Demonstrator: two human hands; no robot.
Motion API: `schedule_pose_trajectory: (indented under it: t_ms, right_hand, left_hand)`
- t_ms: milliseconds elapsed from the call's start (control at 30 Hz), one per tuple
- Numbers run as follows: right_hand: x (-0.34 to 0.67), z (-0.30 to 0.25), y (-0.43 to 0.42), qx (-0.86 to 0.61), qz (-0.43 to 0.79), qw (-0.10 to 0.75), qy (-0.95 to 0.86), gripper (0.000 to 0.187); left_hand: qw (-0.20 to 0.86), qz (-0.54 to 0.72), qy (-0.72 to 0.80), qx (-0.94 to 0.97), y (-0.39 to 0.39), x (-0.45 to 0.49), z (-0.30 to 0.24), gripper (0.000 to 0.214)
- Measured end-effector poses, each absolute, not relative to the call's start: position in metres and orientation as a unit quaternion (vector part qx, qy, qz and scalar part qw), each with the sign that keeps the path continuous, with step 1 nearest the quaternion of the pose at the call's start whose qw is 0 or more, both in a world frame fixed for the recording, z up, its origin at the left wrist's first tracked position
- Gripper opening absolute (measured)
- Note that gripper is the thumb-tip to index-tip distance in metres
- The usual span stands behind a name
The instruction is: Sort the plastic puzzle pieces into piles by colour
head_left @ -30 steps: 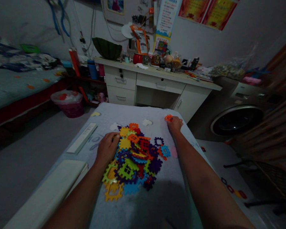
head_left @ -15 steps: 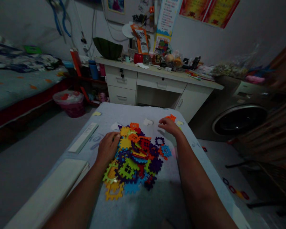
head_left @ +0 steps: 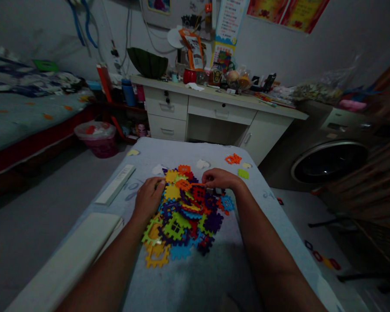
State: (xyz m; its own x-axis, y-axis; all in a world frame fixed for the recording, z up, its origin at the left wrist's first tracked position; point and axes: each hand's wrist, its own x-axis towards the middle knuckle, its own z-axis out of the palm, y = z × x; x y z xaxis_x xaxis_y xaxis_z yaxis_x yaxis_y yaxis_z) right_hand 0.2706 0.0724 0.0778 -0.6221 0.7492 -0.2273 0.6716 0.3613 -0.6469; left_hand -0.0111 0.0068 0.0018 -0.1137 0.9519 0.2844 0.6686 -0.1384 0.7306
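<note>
A heap of colourful plastic interlocking building pieces [head_left: 178, 225], with toothed edges, lies on the cloth-covered table. At the heap's left edge rests my left hand [head_left: 149, 195], back up, with a small gap between thumb and fingers. It appears to hold nothing, though its fingertips are partly hidden. Over the far right of the heap, my right hand [head_left: 219, 177] pinches an orange building piece [head_left: 198, 185], seen nearly edge-on. Farther right, apart from the heap, are a few orange pieces [head_left: 233, 159] lying together and a green piece [head_left: 243, 173].
A long white box [head_left: 74, 255] and a narrower box [head_left: 115, 184] lie along the table's left side. Beyond the table stands a white desk [head_left: 169, 104] crowded with items. A washing machine [head_left: 328, 147] is at right, a pink bin [head_left: 99, 138] at left.
My right hand has moved left and nearer, from beside the separate orange pieces to the heap, and now grips an orange piece. My left hand has stayed about where it was.
</note>
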Motion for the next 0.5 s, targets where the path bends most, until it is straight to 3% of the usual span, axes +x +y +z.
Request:
schedule_pose_trajectory:
  t_ms: [233,500]
  right_hand:
    - [0.288,0.089,0.074,-0.466,0.299,0.135,-0.822,0.014]
    - [0.351,0.072,0.097,-0.578,0.195,0.367,-0.703,0.018]
  left_hand:
    - [0.174,0.403,0.625,0.646,0.007,-0.012,0.000,0.046]
    - [0.175,0.398,0.628,0.646,0.007,-0.012,0.000,0.047]
